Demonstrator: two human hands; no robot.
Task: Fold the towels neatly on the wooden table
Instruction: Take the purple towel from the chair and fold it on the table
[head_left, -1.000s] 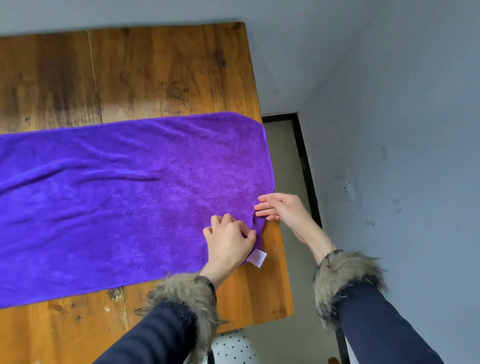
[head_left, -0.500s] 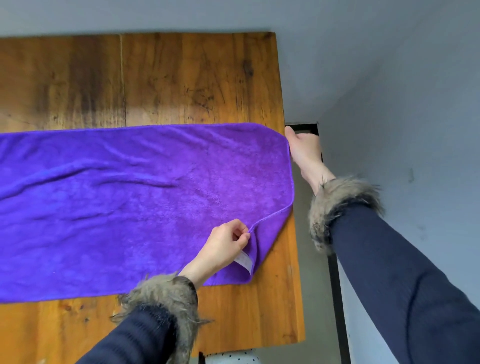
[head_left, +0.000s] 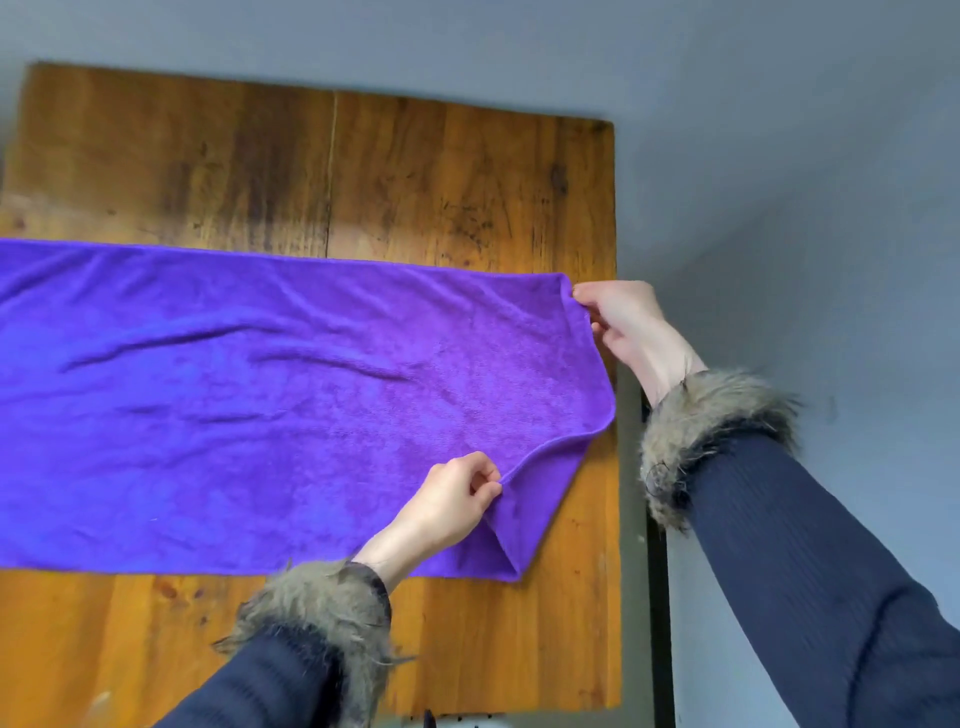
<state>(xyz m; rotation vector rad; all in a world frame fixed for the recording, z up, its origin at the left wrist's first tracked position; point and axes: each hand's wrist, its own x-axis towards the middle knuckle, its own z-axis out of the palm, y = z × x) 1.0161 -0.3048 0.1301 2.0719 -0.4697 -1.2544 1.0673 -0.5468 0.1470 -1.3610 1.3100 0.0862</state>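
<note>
A long purple towel lies spread across the wooden table, running off the left edge of the view. My left hand pinches the towel's near right corner, lifted off the table with a fold of cloth hanging below it. At the far right corner, my right hand grips the towel's edge near the table's right side. The short right edge of the towel curves between both hands.
Grey walls stand behind and to the right of the table. A narrow gap with a dark strip runs between the table's right edge and the wall. Bare wood shows beyond and in front of the towel.
My right hand went from the near right corner to the far right corner and took hold there. My left hand lifted the near corner, so the white label no longer shows.
</note>
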